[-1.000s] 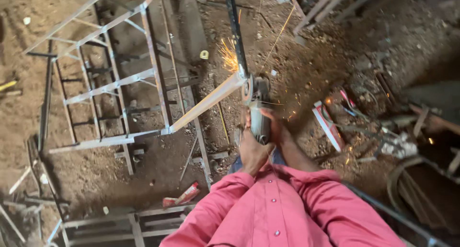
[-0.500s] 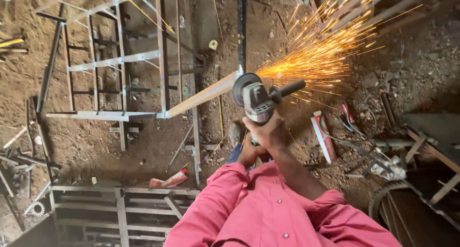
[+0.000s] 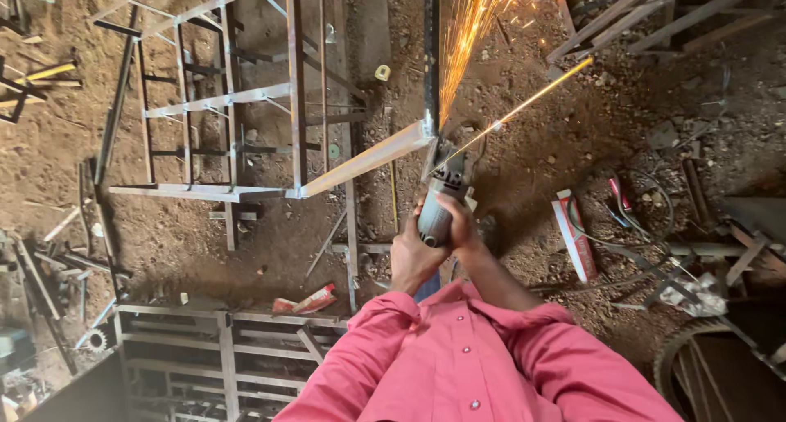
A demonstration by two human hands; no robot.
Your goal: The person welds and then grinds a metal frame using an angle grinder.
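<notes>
Both hands grip a grey angle grinder (image 3: 440, 194) in front of my red shirt. My left hand (image 3: 412, 257) wraps the lower body of the tool and my right hand (image 3: 463, 225) holds it from the right side. The grinder's disc meets the end corner of a metal bar (image 3: 368, 160) that juts from a welded steel frame (image 3: 233, 103). Orange sparks (image 3: 471, 21) fly up and to the right from the contact point.
A second steel frame (image 3: 213, 348) lies on the dirt floor at lower left. Scrap rods litter the left edge. A red and white box (image 3: 573, 234), cables and a red-handled tool (image 3: 618, 194) lie to the right, near a rusty wheel (image 3: 704, 365).
The grinder has turned from lying sideways to pointing upward at the bar's end. The spark stream has swung from the right to mostly straight up.
</notes>
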